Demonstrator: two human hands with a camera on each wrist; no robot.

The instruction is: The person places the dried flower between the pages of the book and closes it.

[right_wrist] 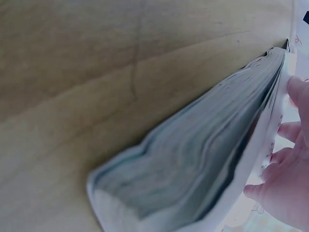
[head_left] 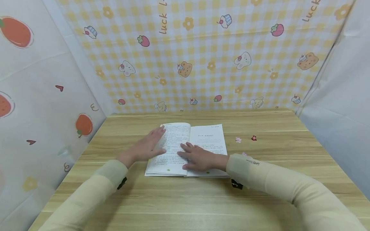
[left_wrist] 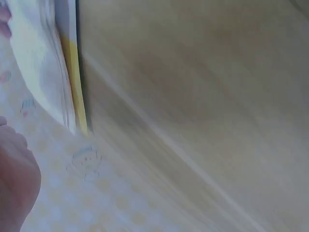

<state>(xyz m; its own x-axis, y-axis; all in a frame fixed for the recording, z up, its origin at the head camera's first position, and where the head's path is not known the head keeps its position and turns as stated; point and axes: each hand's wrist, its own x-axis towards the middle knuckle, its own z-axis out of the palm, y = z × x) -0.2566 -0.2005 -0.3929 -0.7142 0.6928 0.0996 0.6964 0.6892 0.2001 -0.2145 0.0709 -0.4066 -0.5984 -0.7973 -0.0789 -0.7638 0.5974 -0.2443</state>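
An open book (head_left: 208,136) with printed pages lies on the wooden table. Over the outer edge of its left page is my left hand (head_left: 145,146), fingers extended and thumb apart. My right hand (head_left: 199,158) rests across the book's middle, with spread fingertips touching the left page beside the fold. The left wrist view catches the book's edge (left_wrist: 41,53) with a yellow strip, and part of the left hand (left_wrist: 17,179) at the border. From the right wrist, the thick page block (right_wrist: 193,140) appears, with the right hand (right_wrist: 287,179) along the upper page.
To the right of the book lie a small pink flower (head_left: 238,140) and a dark red flower (head_left: 253,138). Another pale flower (head_left: 244,154) sits close to the right sleeve. A yellow checked cloth (head_left: 202,64) hangs behind the table, with white cloth at both sides.
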